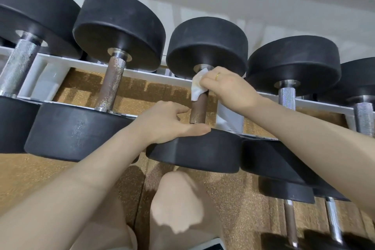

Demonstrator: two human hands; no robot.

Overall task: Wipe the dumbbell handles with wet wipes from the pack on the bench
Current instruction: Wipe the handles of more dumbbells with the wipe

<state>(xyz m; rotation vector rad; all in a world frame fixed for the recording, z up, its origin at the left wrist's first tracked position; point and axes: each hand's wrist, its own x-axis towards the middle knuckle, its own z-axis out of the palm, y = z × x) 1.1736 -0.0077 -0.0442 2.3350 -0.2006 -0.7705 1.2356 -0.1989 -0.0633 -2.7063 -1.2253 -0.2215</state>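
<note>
Resting on the white rack (142,75), the black dumbbell (207,46) sits mid-row. My left hand (168,122) lies open on its near head, fingers straight. My right hand (227,87) grips the stained wet wipe (197,85) around its brown handle (198,111).

Both forearms are bare, with no sleeve showing anywhere along them; the right hand (229,87) wears a thin gold band (217,76) on one finger; the left hand (168,122) carries no ring or watch in view; a bare knee (178,199) shows below, with a pale hem at the bottom edge.
</note>
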